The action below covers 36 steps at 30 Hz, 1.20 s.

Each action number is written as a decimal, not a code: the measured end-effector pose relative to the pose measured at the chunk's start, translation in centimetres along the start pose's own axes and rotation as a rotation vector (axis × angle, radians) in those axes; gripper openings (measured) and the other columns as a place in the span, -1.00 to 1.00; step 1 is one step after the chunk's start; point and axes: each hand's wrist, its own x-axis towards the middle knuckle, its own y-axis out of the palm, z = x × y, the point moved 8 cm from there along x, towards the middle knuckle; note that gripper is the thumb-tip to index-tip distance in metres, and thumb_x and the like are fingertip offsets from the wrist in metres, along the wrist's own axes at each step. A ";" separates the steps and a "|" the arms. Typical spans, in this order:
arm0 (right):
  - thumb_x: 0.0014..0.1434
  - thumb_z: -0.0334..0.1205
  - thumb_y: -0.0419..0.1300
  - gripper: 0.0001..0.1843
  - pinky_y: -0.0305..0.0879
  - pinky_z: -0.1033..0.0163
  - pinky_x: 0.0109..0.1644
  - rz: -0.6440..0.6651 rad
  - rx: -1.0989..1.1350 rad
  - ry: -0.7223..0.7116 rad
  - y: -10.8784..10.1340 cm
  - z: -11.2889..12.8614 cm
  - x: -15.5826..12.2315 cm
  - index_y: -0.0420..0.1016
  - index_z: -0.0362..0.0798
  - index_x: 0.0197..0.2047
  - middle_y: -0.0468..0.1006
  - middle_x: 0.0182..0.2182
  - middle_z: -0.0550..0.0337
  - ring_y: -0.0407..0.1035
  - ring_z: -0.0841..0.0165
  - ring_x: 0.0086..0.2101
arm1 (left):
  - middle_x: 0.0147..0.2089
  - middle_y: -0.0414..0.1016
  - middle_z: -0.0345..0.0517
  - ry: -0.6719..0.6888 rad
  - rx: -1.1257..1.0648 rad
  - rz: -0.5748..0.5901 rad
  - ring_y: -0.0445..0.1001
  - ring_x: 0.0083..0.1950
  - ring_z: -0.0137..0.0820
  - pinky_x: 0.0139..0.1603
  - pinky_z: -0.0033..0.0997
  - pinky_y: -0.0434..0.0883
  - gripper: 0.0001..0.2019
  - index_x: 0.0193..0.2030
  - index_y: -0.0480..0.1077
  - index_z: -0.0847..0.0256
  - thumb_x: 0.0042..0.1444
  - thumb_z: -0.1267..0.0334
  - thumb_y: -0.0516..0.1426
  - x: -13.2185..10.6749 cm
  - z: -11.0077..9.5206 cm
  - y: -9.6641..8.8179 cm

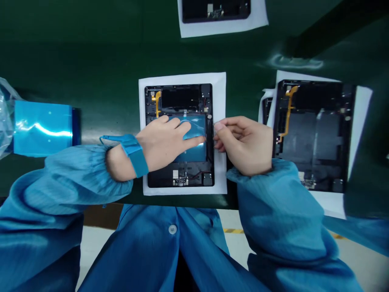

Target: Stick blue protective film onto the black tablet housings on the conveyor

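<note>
An opened black tablet lies on a white sheet in front of me, its inner parts showing. A battery covered with blue film sits in its middle. My left hand lies palm down across that battery, fingers stretched and apart, hiding its left part. At the tablet's right edge, my right hand is closed, with thumb and index fingertip pinched together. Whether something thin is between those fingertips, I cannot tell. Near the tablet's upper left runs an orange flex cable.
At right, another opened tablet rests on white sheets, partly over a further dark device. One more tablet lies at the top edge. Blue-filmed pieces are stacked at left beside clear plastic wrapping. The green tabletop ends near my body.
</note>
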 end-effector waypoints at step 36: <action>0.40 0.27 -0.07 -0.27 0.18 0.13 -0.29 0.420 -0.803 -0.954 5.9 6.4 -3.9 0.55 -0.15 0.21 0.53 -0.32 -0.02 0.31 0.23 -0.34 | 0.57 -0.09 0.31 -0.179 -0.365 -0.160 -0.12 0.57 0.24 0.53 0.32 -0.11 0.25 0.54 -0.08 0.30 -0.07 -0.56 0.14 -6.1 8.0 3.6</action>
